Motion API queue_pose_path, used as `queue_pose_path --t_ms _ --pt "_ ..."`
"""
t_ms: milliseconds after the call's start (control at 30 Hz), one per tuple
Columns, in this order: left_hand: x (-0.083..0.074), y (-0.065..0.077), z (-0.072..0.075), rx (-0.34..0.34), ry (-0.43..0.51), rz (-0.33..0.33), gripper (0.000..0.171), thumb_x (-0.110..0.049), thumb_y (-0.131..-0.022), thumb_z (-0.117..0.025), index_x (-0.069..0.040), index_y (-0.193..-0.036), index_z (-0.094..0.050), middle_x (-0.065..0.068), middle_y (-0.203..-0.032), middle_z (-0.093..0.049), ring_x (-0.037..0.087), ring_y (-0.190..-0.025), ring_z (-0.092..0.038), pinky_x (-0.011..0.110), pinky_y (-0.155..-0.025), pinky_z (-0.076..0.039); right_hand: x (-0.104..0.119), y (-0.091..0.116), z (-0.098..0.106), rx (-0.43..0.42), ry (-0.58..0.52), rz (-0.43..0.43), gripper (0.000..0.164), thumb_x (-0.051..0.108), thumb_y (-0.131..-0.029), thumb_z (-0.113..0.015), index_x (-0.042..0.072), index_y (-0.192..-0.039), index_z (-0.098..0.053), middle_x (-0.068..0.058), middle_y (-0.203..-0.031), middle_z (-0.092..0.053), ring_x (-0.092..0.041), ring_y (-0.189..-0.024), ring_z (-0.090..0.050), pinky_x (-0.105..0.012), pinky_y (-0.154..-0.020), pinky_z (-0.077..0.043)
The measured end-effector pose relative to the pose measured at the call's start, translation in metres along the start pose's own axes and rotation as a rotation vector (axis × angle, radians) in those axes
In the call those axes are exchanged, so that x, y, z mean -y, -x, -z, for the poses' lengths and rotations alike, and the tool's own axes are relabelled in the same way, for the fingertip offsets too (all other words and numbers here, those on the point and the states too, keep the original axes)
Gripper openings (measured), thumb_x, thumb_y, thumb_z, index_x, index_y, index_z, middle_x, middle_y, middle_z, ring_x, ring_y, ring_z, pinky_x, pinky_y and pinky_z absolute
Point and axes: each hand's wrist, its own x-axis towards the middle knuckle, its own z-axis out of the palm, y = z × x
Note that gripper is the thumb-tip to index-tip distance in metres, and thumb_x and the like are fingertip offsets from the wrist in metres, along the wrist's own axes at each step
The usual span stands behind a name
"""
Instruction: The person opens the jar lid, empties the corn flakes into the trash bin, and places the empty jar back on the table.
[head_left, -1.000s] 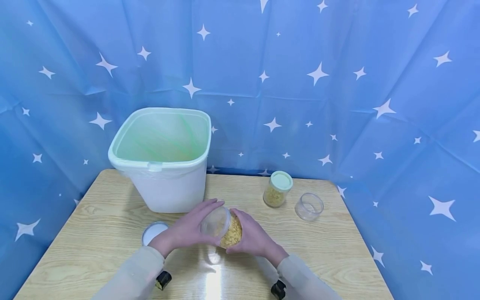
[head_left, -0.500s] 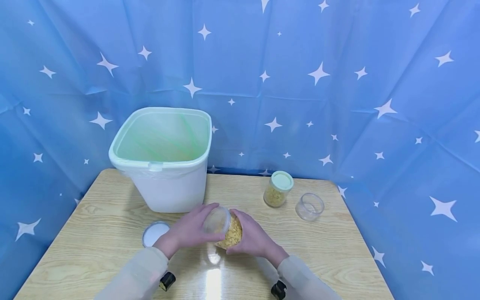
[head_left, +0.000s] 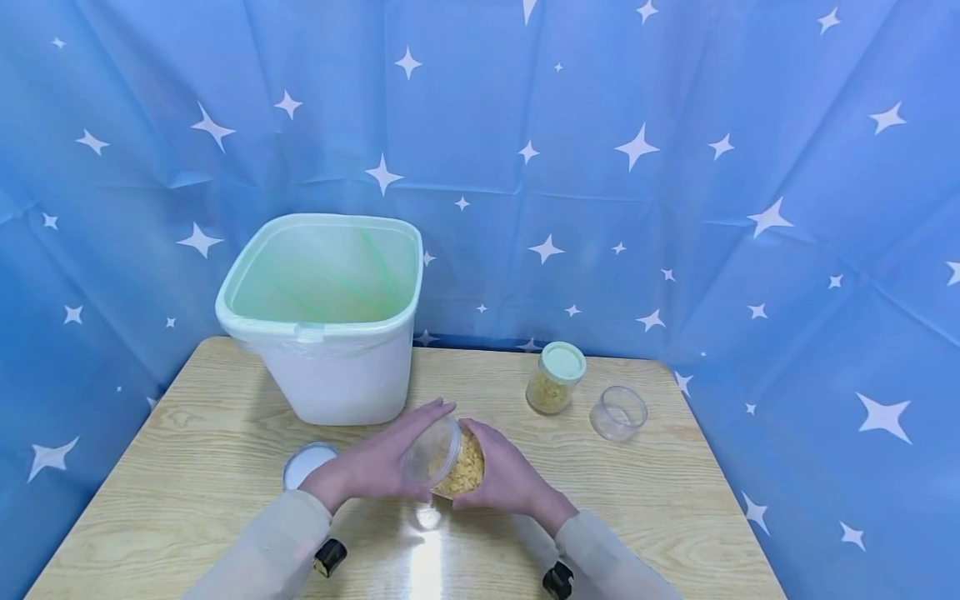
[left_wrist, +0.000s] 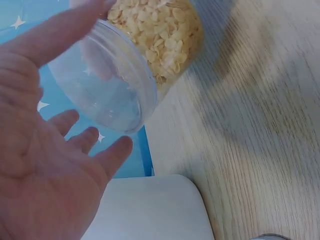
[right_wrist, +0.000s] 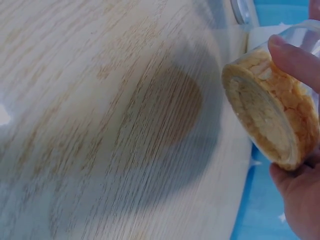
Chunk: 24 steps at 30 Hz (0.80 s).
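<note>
A transparent jar [head_left: 465, 467] of pale yellow flakes is tilted onto its side over the table, its base toward the right. My right hand [head_left: 504, 468] grips the flake-filled end, with thumb and fingers on its wall [right_wrist: 272, 100]. At the other end is a transparent, cup-shaped top part [left_wrist: 102, 80] with a ringed edge. Around that part my left hand [head_left: 378, 467] spreads its fingers. In the left wrist view the lower fingertips [left_wrist: 120, 145] stand just off the rim, while the thumb reaches across the upper side.
A white bin [head_left: 352, 375] with a pale green rim stands at the back left. A round white lid [head_left: 306, 465] lies beside my left wrist. A green-lidded jar [head_left: 551, 387] and a transparent cup [head_left: 618, 414] stand at the back right. A blue star-patterned curtain [head_left: 480, 167] hangs behind the table.
My left fingers closed in around the transparent top part half a second ago and now spread apart from it. The right hand and the jar have stayed nearly in place.
</note>
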Motion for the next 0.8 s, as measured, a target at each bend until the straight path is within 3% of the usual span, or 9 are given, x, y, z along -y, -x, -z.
queue_pose_path --t_ms 133,267,467,633,700,800 --pt "-0.0009 0.0008 0.0018 0.035 -0.016 -0.014 0.095 -0.022 -0.075 -0.079 -0.037 -0.153 -0.027 -0.003 -0.163 -0.018 0.028 -0.150 -0.020 0.061 -0.117 -0.028 0.0007 0.0015 0.0005 0.009 0.001 -0.003 0.114 0.037 -0.059 -0.093 0.010 -0.150 -0.031 -0.006 -0.147 -0.046 -0.022 -0.130 -0.048 -0.046 -0.110 -0.044" --pt "-0.0006 0.0009 0.0021 0.014 -0.033 0.008 0.089 -0.034 -0.078 -0.078 -0.034 -0.152 -0.030 0.000 -0.159 -0.029 0.029 -0.146 -0.028 0.061 -0.115 -0.032 0.0020 0.0024 0.0008 0.022 -0.011 -0.009 0.115 0.037 -0.058 -0.093 0.010 -0.151 -0.030 -0.006 -0.148 -0.044 -0.023 -0.131 -0.047 -0.046 -0.111 -0.043" --pt "-0.0002 -0.0016 -0.0002 -0.060 -0.076 0.135 0.090 -0.067 -0.078 -0.067 -0.031 -0.152 -0.032 0.003 -0.151 -0.043 0.028 -0.139 -0.041 0.054 -0.113 -0.039 0.0036 0.0017 0.0015 0.022 -0.022 -0.015 0.115 0.036 -0.058 -0.093 0.012 -0.151 -0.029 -0.005 -0.148 -0.044 -0.021 -0.130 -0.047 -0.046 -0.111 -0.043" --pt "-0.0018 -0.0033 -0.0045 -0.087 -0.136 0.213 0.094 -0.075 -0.077 -0.062 -0.029 -0.152 -0.032 0.006 -0.150 -0.045 0.029 -0.138 -0.044 0.053 -0.112 -0.040 0.0032 0.0013 0.0019 0.024 -0.012 -0.017 0.115 0.036 -0.058 -0.093 0.011 -0.151 -0.030 -0.006 -0.149 -0.044 -0.022 -0.132 -0.047 -0.046 -0.112 -0.042" --pt "-0.0021 -0.0027 -0.0045 -0.082 -0.122 0.210 0.097 -0.071 -0.076 -0.066 -0.026 -0.153 -0.030 0.008 -0.152 -0.042 0.031 -0.138 -0.042 0.055 -0.112 -0.040 0.0029 0.0017 0.0019 0.024 -0.009 -0.013 0.115 0.036 -0.058 -0.093 0.011 -0.151 -0.030 -0.006 -0.148 -0.045 -0.023 -0.132 -0.047 -0.046 -0.112 -0.042" --pt "-0.0008 -0.0022 -0.0030 -0.055 -0.066 0.143 0.102 -0.062 -0.074 -0.075 -0.025 -0.155 -0.025 0.007 -0.158 -0.031 0.031 -0.144 -0.033 0.057 -0.115 -0.035 0.0023 0.0024 0.0024 0.025 -0.006 -0.007 0.116 0.036 -0.058 -0.093 0.010 -0.151 -0.030 -0.006 -0.149 -0.044 -0.023 -0.133 -0.046 -0.047 -0.113 -0.042"
